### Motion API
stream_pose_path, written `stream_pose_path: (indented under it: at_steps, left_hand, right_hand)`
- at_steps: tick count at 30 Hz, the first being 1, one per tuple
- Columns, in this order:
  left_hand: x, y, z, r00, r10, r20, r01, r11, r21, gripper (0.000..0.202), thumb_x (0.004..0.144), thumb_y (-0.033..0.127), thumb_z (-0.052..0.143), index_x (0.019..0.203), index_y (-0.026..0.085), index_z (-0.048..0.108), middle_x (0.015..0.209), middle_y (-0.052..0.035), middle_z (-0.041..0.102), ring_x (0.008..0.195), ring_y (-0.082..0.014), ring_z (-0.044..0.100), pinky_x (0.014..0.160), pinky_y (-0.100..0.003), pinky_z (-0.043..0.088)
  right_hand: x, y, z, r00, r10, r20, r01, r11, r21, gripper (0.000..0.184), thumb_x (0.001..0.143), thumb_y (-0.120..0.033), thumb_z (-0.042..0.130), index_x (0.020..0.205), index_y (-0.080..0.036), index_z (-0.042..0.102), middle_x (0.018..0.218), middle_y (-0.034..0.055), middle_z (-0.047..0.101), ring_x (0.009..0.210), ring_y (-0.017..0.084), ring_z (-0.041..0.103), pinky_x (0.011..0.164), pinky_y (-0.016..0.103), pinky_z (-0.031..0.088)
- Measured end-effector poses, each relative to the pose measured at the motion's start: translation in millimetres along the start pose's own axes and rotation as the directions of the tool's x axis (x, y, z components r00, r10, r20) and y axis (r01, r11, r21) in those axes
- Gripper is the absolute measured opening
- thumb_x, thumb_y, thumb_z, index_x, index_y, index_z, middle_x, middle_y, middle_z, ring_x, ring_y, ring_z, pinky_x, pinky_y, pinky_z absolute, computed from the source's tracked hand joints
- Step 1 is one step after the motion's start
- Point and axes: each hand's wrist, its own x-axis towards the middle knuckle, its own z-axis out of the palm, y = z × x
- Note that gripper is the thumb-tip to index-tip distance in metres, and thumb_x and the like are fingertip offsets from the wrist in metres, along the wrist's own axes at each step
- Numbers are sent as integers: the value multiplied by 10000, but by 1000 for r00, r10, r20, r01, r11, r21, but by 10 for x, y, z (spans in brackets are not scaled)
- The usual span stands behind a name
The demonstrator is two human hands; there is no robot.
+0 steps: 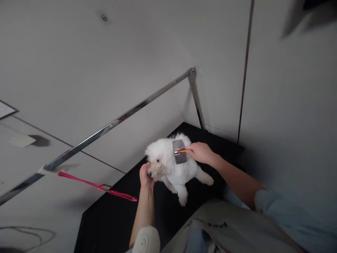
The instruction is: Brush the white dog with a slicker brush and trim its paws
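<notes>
- Gripping the brush (179, 158) by its orange handle, your right hand (201, 152) reaches in from the right of the dog (177, 174), forearm slanting down toward you and the back of the hand upward.
- Your left hand (146, 176) is cupped round the dog's muzzle from the near left side, holding it, with the forearm rising steeply from below.
- You have one dog, on the one black table (110, 218), its head toward your left hand; one brush, its flat pad against the fur behind the head.
- One metal bar (137, 108) slants past the dog on the far side, joined to one upright (196, 100) behind it.
- One pink leash (79, 179) hangs from the bar, left of the dog and apart from it.
- One white casing (146, 240) overlaps your left forearm, nearer you than the dog.
- Far left of the dog, one dark-edged sheet (5, 109) is cut off by the view; any print on it cannot be read.
</notes>
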Motion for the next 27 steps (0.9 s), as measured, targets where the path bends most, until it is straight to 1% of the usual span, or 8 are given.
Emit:
stream_pose_path:
  at_steps: [3, 6, 10, 11, 15, 20, 24, 27]
  left_hand:
    - [-74, -59, -62, 998, -1, -60, -1, 1000, -27, 344, 599, 328, 698, 517, 161, 409, 531, 31, 510, 497, -90, 530, 527, -220, 468]
    - [-137, -98, -110, 995, 14, -99, -20, 998, -67, 362, 605, 321, 679, 507, 165, 367, 528, 35, 508, 511, -91, 542, 558, -230, 483]
    - [-193, -100, -155, 983, -30, -179, 12, 995, -104, 348, 617, 369, 667, 527, 171, 395, 544, 30, 530, 525, -104, 544, 597, -265, 504]
    - [-205, -96, -157, 983, -27, -181, 8, 995, -104, 355, 618, 370, 667, 524, 172, 388, 537, 31, 520, 520, -102, 535, 595, -261, 499]
    - [-258, -75, -140, 989, 48, -140, -62, 993, -99, 411, 615, 347, 670, 494, 170, 320, 496, 42, 435, 492, -84, 476, 553, -227, 451]
    - [-284, -67, -111, 980, 89, -178, -99, 994, -49, 380, 630, 340, 628, 485, 176, 317, 487, 40, 404, 488, -93, 465, 554, -238, 432]
    - [-265, -95, -61, 978, 82, -193, -104, 989, -106, 377, 613, 316, 636, 478, 177, 312, 484, 41, 411, 498, -95, 474, 584, -246, 443]
    - [-263, -143, -60, 973, 36, -226, -58, 994, -91, 306, 629, 342, 610, 508, 180, 381, 512, 27, 480, 518, -114, 512, 618, -280, 476]
  right_hand:
    - [-10, -43, 14, 998, -62, -32, 60, 997, -52, 299, 933, -315, 442, 956, -226, 727, 951, 72, 714, 887, 210, 626, 725, 277, 393]
    - [-7, -89, 41, 981, -183, 70, 185, 983, -21, 280, 917, -333, 470, 906, -240, 734, 937, 55, 718, 890, 209, 626, 714, 268, 395]
    - [11, -66, 3, 999, 21, 29, -16, 989, -150, 319, 925, -295, 434, 894, -194, 736, 938, 103, 716, 871, 235, 635, 693, 289, 386]
    - [11, -70, -3, 1000, 7, 12, -5, 989, -147, 321, 931, -300, 428, 921, -200, 733, 951, 100, 715, 885, 233, 633, 703, 288, 387]
    - [51, -127, 22, 965, -235, 112, 242, 969, -46, 285, 922, -310, 462, 909, -226, 734, 930, 61, 715, 882, 206, 622, 731, 271, 381]
    - [113, -107, 97, 999, -15, 39, 19, 993, -117, 302, 920, -275, 444, 893, -194, 734, 928, 96, 712, 852, 216, 624, 705, 281, 371]
    - [-19, -98, 357, 981, -181, 74, 172, 979, 112, 258, 909, -290, 483, 979, -237, 725, 938, 46, 722, 869, 185, 621, 715, 255, 372]
    - [-150, -56, 524, 988, -64, 140, 45, 990, 136, 294, 910, -276, 457, 870, -208, 741, 823, 39, 719, 738, 157, 607, 640, 247, 345]
